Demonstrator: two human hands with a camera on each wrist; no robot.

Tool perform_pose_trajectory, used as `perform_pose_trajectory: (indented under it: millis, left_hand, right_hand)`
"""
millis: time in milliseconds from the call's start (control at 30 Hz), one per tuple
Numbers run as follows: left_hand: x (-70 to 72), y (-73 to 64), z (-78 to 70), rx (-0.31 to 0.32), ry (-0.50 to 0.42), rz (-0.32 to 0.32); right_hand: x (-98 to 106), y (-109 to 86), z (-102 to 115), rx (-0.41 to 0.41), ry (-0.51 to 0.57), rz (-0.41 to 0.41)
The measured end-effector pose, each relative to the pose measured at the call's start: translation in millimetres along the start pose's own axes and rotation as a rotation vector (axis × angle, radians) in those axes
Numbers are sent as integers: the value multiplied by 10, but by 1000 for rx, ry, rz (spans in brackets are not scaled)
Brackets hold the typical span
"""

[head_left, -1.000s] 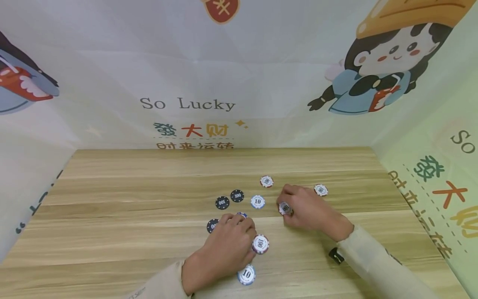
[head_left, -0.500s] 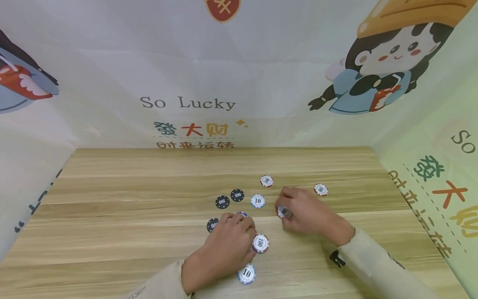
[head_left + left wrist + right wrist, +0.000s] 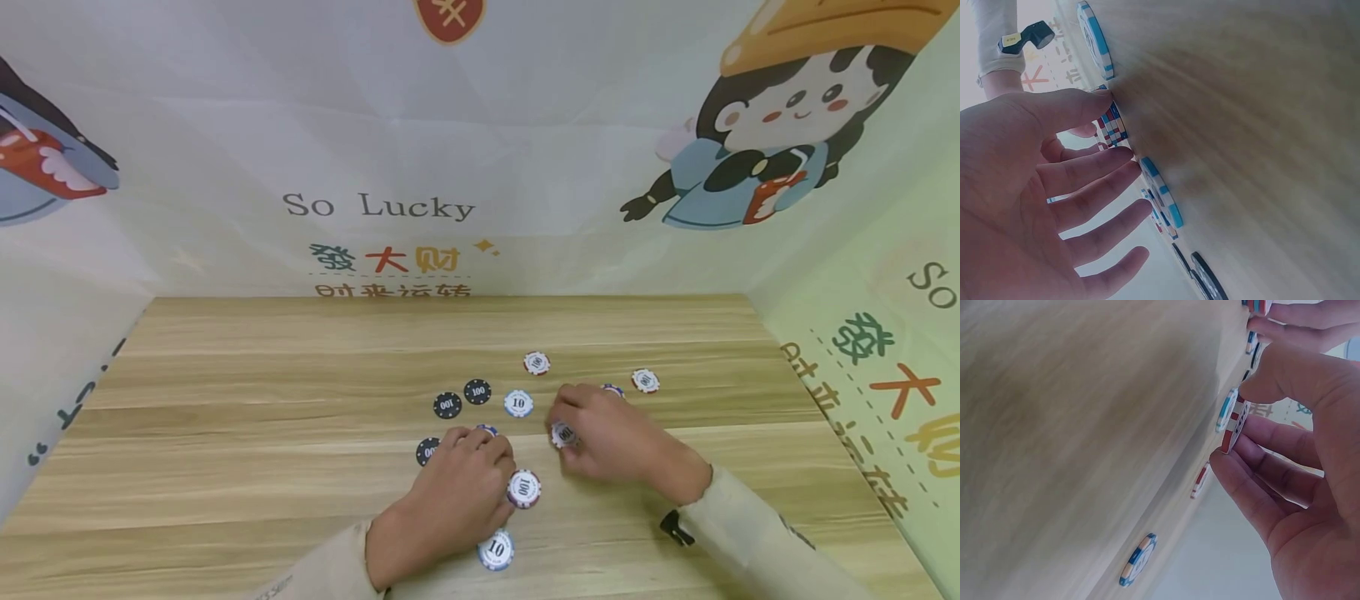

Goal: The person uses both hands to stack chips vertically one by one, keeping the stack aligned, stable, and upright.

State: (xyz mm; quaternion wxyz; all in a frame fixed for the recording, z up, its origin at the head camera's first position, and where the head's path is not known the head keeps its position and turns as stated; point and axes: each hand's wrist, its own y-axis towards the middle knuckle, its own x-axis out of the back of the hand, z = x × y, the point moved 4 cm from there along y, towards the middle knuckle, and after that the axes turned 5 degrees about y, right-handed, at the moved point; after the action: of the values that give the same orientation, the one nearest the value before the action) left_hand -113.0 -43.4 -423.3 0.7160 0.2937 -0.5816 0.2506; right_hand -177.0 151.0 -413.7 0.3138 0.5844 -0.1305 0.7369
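Note:
My right hand (image 3: 618, 437) pinches a red-and-white poker chip (image 3: 1235, 428) marked 100 between thumb and fingertips. It holds the chip tilted, close over the table, to the right of the stack. On the table, my left hand (image 3: 453, 500) grips a short stack of poker chips (image 3: 523, 488) between thumb and index finger, its other fingers spread. The stack's top chip reads 100, and mixed red and blue edges show below it in the left wrist view. Just in front of that hand lies a light-blue-edged 10 chip (image 3: 497, 550).
Beyond the hands lie black 100 chips (image 3: 447, 406), another light-blue-edged 10 chip (image 3: 518, 403) and red-edged chips (image 3: 537, 363). Partly hidden are a blue-edged chip (image 3: 613, 389) behind the right hand and another by the left knuckles. Printed cloth walls (image 3: 525, 183) enclose the wooden table (image 3: 262, 375).
My right hand has moved slightly left and toward me with its poker chip, uncovering a blue-edged chip behind it. The left hand has stayed at the stack.

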Motion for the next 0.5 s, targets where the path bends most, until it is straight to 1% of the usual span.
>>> perform_pose_trajectory:
  millis: [167, 500]
  left_hand:
    - [0, 3, 1, 0, -9, 8]
    - [-16, 6, -2, 7, -15, 15]
  right_hand:
    - [-1, 5, 72, 29, 7, 2]
    - [-7, 10, 197, 51, -31, 16]
